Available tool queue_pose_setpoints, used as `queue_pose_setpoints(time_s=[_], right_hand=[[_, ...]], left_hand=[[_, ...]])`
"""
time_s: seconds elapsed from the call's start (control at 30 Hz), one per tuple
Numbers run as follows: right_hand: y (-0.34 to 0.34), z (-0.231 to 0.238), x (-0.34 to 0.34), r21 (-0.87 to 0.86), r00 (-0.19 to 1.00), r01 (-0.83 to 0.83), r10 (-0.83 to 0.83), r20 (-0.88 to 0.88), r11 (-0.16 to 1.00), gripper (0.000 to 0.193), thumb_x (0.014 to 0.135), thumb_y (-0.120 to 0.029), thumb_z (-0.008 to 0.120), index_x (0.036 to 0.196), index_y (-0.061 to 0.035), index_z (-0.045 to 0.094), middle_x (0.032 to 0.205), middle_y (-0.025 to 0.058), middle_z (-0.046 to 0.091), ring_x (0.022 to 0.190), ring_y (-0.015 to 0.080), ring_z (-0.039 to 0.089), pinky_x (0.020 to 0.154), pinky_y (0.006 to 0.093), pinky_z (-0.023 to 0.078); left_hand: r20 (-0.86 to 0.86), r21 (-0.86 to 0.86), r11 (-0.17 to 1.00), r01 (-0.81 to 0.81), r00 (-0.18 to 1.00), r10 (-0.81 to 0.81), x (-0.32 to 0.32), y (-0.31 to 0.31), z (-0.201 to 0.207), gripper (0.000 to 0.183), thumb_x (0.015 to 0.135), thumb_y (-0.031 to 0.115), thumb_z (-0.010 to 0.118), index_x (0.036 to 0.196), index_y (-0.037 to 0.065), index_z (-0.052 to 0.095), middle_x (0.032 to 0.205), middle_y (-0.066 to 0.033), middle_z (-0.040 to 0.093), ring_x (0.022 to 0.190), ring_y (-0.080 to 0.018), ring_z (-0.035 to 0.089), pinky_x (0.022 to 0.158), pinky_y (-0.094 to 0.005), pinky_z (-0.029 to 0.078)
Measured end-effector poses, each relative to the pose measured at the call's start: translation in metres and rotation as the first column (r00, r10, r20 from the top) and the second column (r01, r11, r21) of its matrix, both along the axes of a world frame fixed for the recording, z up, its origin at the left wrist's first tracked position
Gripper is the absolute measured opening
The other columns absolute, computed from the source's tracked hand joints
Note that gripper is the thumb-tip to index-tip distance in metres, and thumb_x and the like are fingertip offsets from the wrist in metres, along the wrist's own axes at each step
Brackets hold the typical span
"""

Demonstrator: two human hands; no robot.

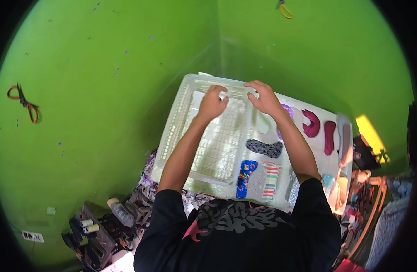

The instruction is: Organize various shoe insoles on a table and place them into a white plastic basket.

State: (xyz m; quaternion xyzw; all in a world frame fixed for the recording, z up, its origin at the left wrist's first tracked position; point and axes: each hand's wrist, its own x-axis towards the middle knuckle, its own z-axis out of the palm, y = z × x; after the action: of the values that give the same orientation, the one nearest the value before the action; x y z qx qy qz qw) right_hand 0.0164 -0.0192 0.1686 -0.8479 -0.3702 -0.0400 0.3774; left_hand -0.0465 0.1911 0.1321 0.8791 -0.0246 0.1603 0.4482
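A translucent white plastic basket with mesh sides lies on the left part of a white table. Over its far half I hold my left hand, fingers curved and thumb apart, with nothing visible in the grasp. My right hand is near the basket's far right corner, its thumb and fingers also apart. Whether its fingertips touch the rim I cannot tell. Beside the basket lie a black-and-grey sock, a blue patterned sock and a striped sock. Below my right hand is a pale sock-shaped piece.
Farther right lie a curled maroon sock, a straight maroon sock and a purple piece partly behind my right forearm. Green walls meet behind the table; red-handled scissors hang at left. Thread spools and a bottle sit lower left.
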Motion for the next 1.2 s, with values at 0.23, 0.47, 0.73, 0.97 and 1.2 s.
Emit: queue_pose_setpoints(time_s=[0.23, 0.47, 0.73, 0.97, 1.2], right_hand=[[-0.110, 0.026, -0.034, 0.033, 0.959, 0.244, -0.247, 0.138, 0.969, 0.034, 0.078, -0.015, 0.063, 0.110, -0.0031, 0.061, 0.110, 0.0179, 0.061, 0.104, 0.0357, 0.056, 0.091, 0.0408, 0.045], [-0.174, 0.019, -0.054, 0.026, 0.917, 0.381, -0.381, 0.117, 0.924, 0.036, 0.078, -0.019, 0.065, 0.110, -0.0030, 0.061, 0.111, 0.0171, 0.061, 0.105, 0.0342, 0.056, 0.091, 0.0399, 0.045], [-0.193, -0.034, -0.037, -0.021, 0.923, 0.380, -0.377, 0.082, 0.925, 0.035, 0.077, -0.019, 0.065, 0.108, -0.0022, 0.062, 0.109, 0.0174, 0.061, 0.103, 0.0349, 0.057, 0.090, 0.0401, 0.045], [-0.180, -0.079, -0.003, -0.122, 0.936, 0.344, -0.350, -0.029, 0.931, 0.039, 0.074, -0.019, 0.066, 0.110, -0.0044, 0.062, 0.106, 0.0177, 0.061, 0.101, 0.0347, 0.057, 0.089, 0.0404, 0.046], [-0.150, -0.122, 0.034, -0.116, 0.954, 0.285, -0.293, -0.057, 0.952, 0.038, 0.072, -0.014, 0.068, 0.106, 0.0005, 0.061, 0.106, 0.0196, 0.062, 0.100, 0.0352, 0.058, 0.090, 0.0401, 0.046]], left_hand=[[0.118, 0.093, 0.992, 0.086, 0.988, -0.097, 0.011, -0.048, 0.038, 0.027, 0.076, 0.013, 0.065, 0.102, 0.004, 0.062, 0.104, -0.0159, 0.057, 0.082, -0.0297, 0.061, 0.075, -0.0394, 0.050], [0.073, 0.155, 0.978, 0.139, 0.986, -0.152, 0.020, -0.097, 0.037, 0.029, 0.075, 0.014, 0.064, 0.103, 0.005, 0.062, 0.110, -0.0167, 0.056, 0.094, -0.0316, 0.061, 0.081, -0.0392, 0.050], [0.011, 0.162, 0.970, 0.182, 0.982, -0.187, 0.043, -0.126, -0.005, 0.029, 0.072, 0.013, 0.066, 0.100, 0.004, 0.063, 0.108, -0.0187, 0.057, 0.096, -0.0328, 0.061, 0.083, -0.0398, 0.050], [-0.073, 0.188, 0.957, 0.221, 0.975, -0.210, 0.072, -0.133, -0.058, 0.033, 0.065, 0.005, 0.067, 0.097, 0.003, 0.063, 0.105, -0.0210, 0.058, 0.099, -0.0382, 0.058, 0.088, -0.0409, 0.047], [-0.254, 0.266, 0.917, 0.297, 0.939, -0.231, 0.098, -0.156, -0.101, 0.037, 0.065, 0.003, 0.066, 0.102, 0.004, 0.062, 0.113, -0.0212, 0.056, 0.103, -0.0375, 0.057, 0.089, -0.0420, 0.048]])
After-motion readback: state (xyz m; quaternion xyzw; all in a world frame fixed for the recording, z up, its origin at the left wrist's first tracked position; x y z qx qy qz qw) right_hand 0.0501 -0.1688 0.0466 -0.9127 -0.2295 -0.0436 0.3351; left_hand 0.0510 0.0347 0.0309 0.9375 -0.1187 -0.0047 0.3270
